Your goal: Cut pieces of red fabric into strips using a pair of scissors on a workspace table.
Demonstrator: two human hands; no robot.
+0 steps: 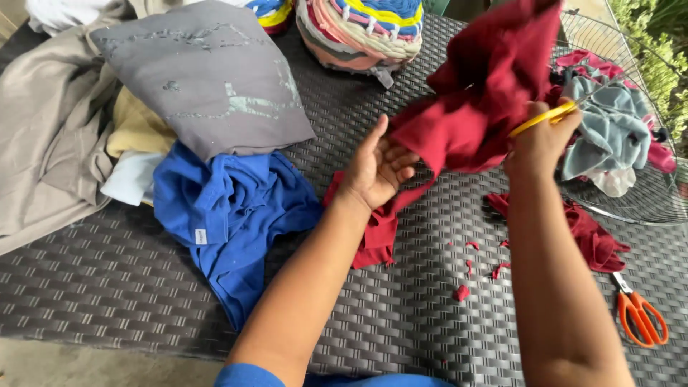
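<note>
A: Left hand [376, 168]?
B: Palm up over the woven dark table [401, 315], fingers curled onto the lower edge of the dark red cloth [487, 86]. Pinching it, not flat.

A: Right hand [541, 143]?
B: Raised at the right side of the same cloth, seen from the back. Fingers closed through the handle of yellow scissors [545, 117]. Blades hidden behind hand and fabric, so open or shut: cannot tell.

A: Cloth position?
B: Held up in the air between both hands, bunched, top reaching the upper edge of view. Lower tail drooping onto the table just below the left hand.

A: Offcuts?
B: Small red scraps [473, 269] scattered on the table between the forearms. Larger red piece [591, 236] lying right of the right forearm.

A: Anything else close?
B: Orange-handled scissors [640, 315] flat on the table, far right, untouched. Round wire basket [648, 204] behind the right hand, holding grey-blue and pink fabric. Blue shirt [229, 215] crumpled left of the left forearm, grey shirt [208, 79] laid on top of it. Beige fabric [43, 143] far left. Coiled multicolour woven piece [358, 29] at the top, centre.
</note>
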